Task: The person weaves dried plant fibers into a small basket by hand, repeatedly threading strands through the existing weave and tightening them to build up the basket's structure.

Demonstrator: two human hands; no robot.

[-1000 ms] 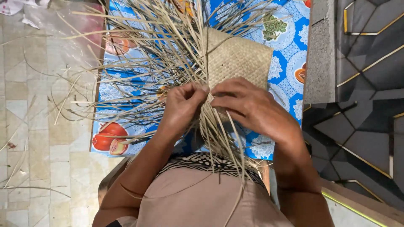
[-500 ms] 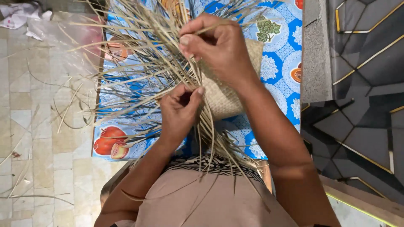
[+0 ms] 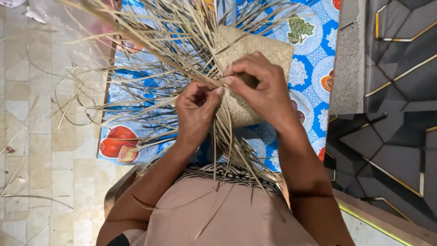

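Note:
A partly woven straw mat piece [image 3: 268, 50], tan with a fine plaited pattern, is held over the lap. Many loose dry straw strips [image 3: 168, 64] fan out from its left edge and hang down toward my body. My left hand [image 3: 195, 111] pinches some strips at the woven edge. My right hand [image 3: 261, 89] rests on the woven piece, its thumb and fingers pinching strips right beside the left hand's fingertips. The lower part of the weave is hidden under both hands.
A blue floral cloth with red fruit prints [image 3: 123, 141] lies under the work. Pale tiled floor [image 3: 41, 136] with scattered straw bits is to the left. A grey concrete edge [image 3: 348, 59] and dark patterned tiles with gold lines [image 3: 396, 114] are on the right.
My right hand, raised up over the strips half a second ago, has come back down onto the woven piece next to the left hand. The left hand stayed at the edge.

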